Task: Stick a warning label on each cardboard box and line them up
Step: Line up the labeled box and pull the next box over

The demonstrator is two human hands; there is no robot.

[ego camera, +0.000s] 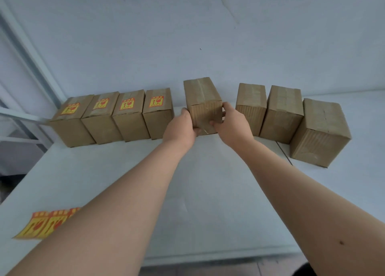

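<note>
Between two rows at the far side of the pale white table point(208, 182), plain brown cardboard box point(203, 102), bare-topped, lower front corners hidden behind fingers; resting or lifted, unclear. Both forearms stretched forward, left hand point(180, 127) and right hand point(231, 122) curled round its sides, gripping. Leftward, four labelled brown boxes point(129, 117), touching; rightward, three unlabelled brown boxes point(283, 113). Near left, yellow-and-red warning label sheet point(44, 223), partly covered by the left forearm.

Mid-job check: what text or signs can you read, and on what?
Yellow-and-red warning labels on the four left brown cardboard boxes: red header too blurred to read; red pictograms, seemingly a glass.
Spare label sheet at the white table's near left: same print, unreadable.
Four plain brown boxes, one held by left hand and right hand: no text.
</note>
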